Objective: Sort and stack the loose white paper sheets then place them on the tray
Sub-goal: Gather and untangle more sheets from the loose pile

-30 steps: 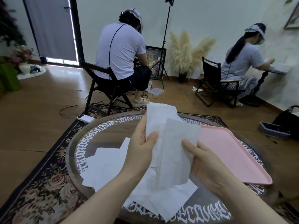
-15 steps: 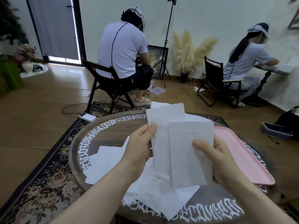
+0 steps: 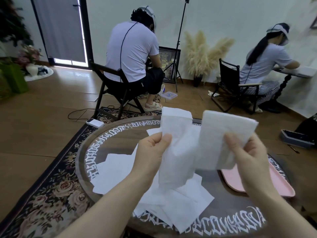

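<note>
You are in the sorting step, with nothing on the tray yet. Your left hand pinches one white sheet by its left edge, thumb in front. Your right hand grips a second sheet by its right side, thumb laid across it. Both sheets hang upright over the middle of the round table, their lower inner edges overlapping or touching; I cannot tell which.

The rest of the loose sheets lie in an untidy spread from the table's left side to its near edge, well short of a stack. The pink tray sits at the table's right edge, partly hidden behind your right wrist.

The next move, as I judge it, calls for bringing the two held sheets face to face with edges matched. This paper looks soft and limp, so it may fold or slip if held by one edge only. After that, you would gather more from the spread.

White ornamental lettering runs round the table's rim, but it is too stylised to read. No brand or label is legible anywhere.
</note>
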